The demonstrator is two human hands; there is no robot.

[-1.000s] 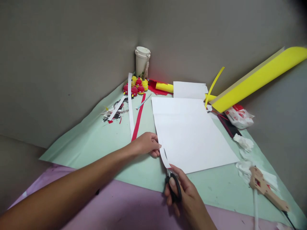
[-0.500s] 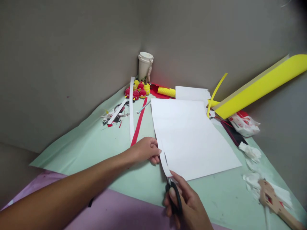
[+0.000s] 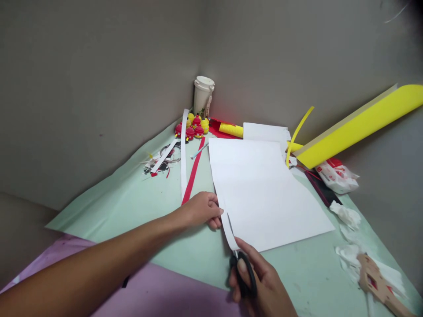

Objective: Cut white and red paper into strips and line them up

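Observation:
A large white sheet of paper [image 3: 261,189] lies before me, with a slit running up along its left edge and a narrow strip partly parted from it. My left hand [image 3: 206,210] pinches the left edge of the sheet between thumb and fingers, near the upper end of the slit. Below it, my right hand [image 3: 257,277] grips black-handled scissors [image 3: 247,275]. Their blades point away from me at the lower end of the strip and are mostly hidden by paper. My right index finger rests against the paper's lower left corner.
Left of the sheet lie a red strip [image 3: 194,171], a long white strip [image 3: 183,163] and a pile of scraps [image 3: 163,160]. Small red and yellow lantern-like ornaments [image 3: 198,131] and a white cup [image 3: 203,94] stand behind. At right are yellow card [image 3: 360,125], a tissue pack [image 3: 337,176] and a glue gun [image 3: 373,277].
The whole view has shifted slightly, so things appear a little lower. My left hand keeps its pinch on the paper, and the scissors stay in my right hand at the strip's lower end.

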